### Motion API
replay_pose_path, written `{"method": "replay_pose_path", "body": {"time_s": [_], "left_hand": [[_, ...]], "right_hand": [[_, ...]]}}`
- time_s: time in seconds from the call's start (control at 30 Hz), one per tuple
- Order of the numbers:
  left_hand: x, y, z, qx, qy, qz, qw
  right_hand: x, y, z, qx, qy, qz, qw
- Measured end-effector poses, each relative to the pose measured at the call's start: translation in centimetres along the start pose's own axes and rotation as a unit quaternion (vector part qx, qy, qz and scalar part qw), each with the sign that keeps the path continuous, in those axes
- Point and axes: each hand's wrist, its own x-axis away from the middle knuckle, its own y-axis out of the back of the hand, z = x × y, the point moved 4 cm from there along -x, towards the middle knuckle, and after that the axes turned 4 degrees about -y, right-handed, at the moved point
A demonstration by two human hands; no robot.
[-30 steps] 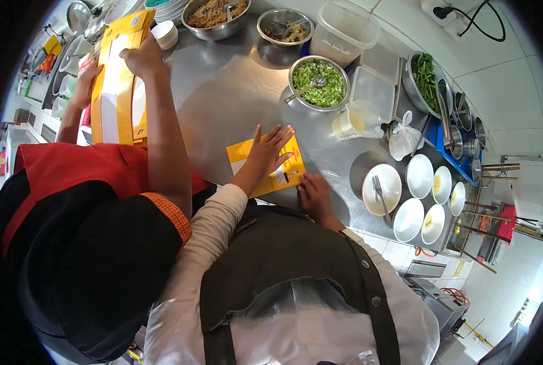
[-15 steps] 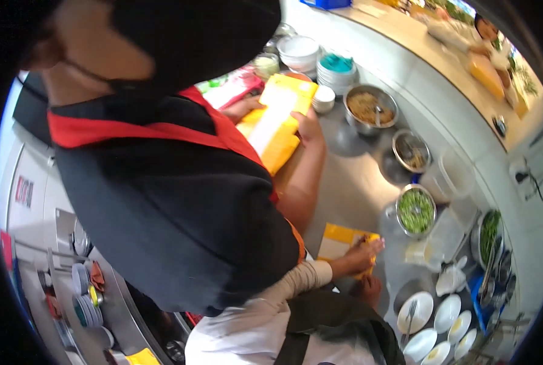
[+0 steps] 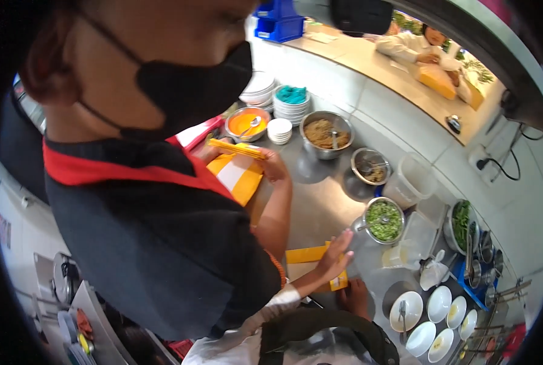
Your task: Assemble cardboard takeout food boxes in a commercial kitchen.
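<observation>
- My left hand (image 3: 335, 258) lies flat, fingers spread, on a yellow paper bag (image 3: 308, 257) on the steel counter (image 3: 320, 201); it presses the bag down and does not close around it.
- My right hand (image 3: 353, 298) sits just below the bag's near edge, touching the counter beside it; I cannot tell whether its fingers grip anything, since my own apron hides part of it.
- As I judge it, the bag is flat and not yet opened or filled, so the work with it is at an early stage.
- A co-worker in a black top with red trim (image 3: 144, 243) stands close on my left and fills much of the view; that person's hand (image 3: 274, 164) holds another yellow bag (image 3: 238, 176) farther up the counter.
- A bowl of chopped greens (image 3: 384, 220) stands just to the right of my bag, with a clear plastic tub (image 3: 410, 182) beyond it.
- White dishes (image 3: 432, 316) crowd the counter to my lower right, so room that way is tight.
- The barest stretch of counter lies between my bag and the metal bowl of noodles (image 3: 325, 132); the co-worker's forearm borders it on the left.
</observation>
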Motion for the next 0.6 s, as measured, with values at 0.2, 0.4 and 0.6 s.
{"method": "replay_pose_path", "body": {"time_s": [0.2,0.4,0.6], "left_hand": [[2.3,1.9,-0.7,-0.07,-0.01,-0.058,0.996],[3.3,0.6,1.7,-0.212,0.079,0.225,0.948],[5.2,-0.5,2.1,-0.228,0.068,0.237,0.942]], "right_hand": [[-1.8,-2.3,-4.8,-0.135,-0.054,-0.138,0.98],[-5.0,-3.3,-5.2,-0.361,-0.145,0.008,0.921],[-3.0,-4.2,-5.5,-0.386,-0.187,0.02,0.903]]}}
